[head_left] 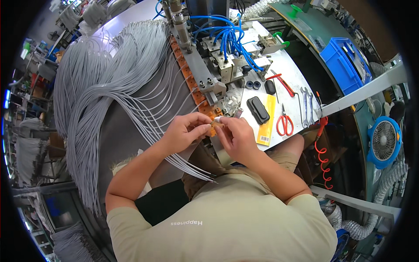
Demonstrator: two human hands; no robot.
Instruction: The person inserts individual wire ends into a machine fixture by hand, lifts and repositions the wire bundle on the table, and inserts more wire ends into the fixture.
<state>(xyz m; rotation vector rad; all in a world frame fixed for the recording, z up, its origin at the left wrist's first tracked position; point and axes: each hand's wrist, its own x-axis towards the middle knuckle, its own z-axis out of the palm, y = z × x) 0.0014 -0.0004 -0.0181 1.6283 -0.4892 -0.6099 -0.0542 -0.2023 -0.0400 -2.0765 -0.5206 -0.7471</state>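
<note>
Head view. Left hand, 1: thumb and fingers narrowed; contents not discernible. Right hand, 1: likewise narrowed, contents hidden, fingertips close to the left hand's. Orange fixture strip, 1: just beyond both hands. Grey cables, large bundle: left of the left hand. Black case, 1, and red-handled scissors, 1 pair: right of the right hand.

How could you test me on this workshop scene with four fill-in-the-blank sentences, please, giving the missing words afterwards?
1. The left hand has its fingertips near those of the ____ hand.
2. Most grey cables lie in the picture's ____ half.
3. The scissors have ____ handles.
4. The round fan has a ____ rim.

Missing words: right; left; red; blue.
</note>
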